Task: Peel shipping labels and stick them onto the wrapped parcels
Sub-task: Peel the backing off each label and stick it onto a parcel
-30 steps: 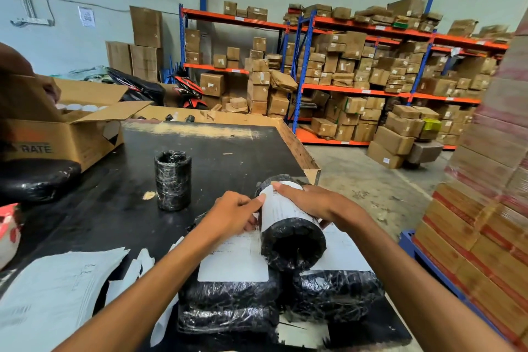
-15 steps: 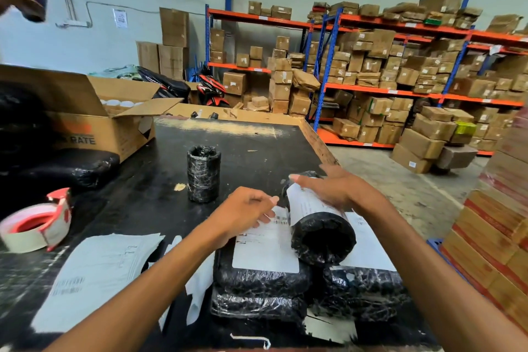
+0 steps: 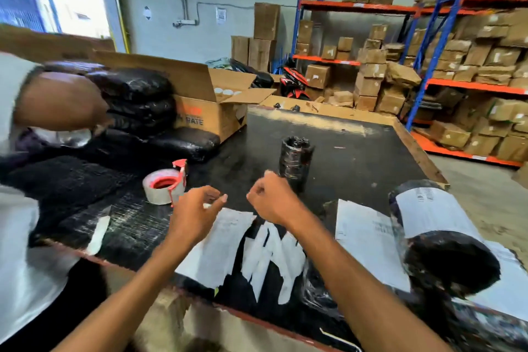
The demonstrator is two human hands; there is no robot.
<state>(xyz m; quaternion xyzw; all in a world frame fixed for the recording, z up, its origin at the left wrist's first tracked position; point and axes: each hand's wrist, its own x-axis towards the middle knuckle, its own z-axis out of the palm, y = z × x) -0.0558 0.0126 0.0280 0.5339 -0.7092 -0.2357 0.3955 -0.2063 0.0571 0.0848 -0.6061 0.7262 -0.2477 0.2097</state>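
My left hand (image 3: pixel 197 214) hovers over a white label sheet (image 3: pixel 220 246) near the table's front edge, and its thumb and fingers pinch a small white corner of it. Just to the right, my right hand (image 3: pixel 271 200) has its fingers curled with nothing visible in them. Peeled white backing strips (image 3: pixel 271 263) lie below it. At the right, a black wrapped cylinder parcel (image 3: pixel 451 268) lies on its side with a label (image 3: pixel 428 214) stuck on it. Beside it lies a flat black parcel bearing another label (image 3: pixel 365 240). An unlabelled wrapped cylinder (image 3: pixel 294 163) stands upright beyond my hands.
A red tape dispenser (image 3: pixel 165 186) sits left of my hands on the black table (image 3: pixel 357 151). An open cardboard box (image 3: pixel 205 100) and stacked black parcels (image 3: pixel 137 106) fill the back left. Another person (image 3: pixel 57 100) is close on the left. Shelves of cartons (image 3: pixel 457 66) stand behind.
My view swung left. Both hands left the labelled cylinder parcel and moved left to the label sheets; the left hand now pinches a sheet corner.
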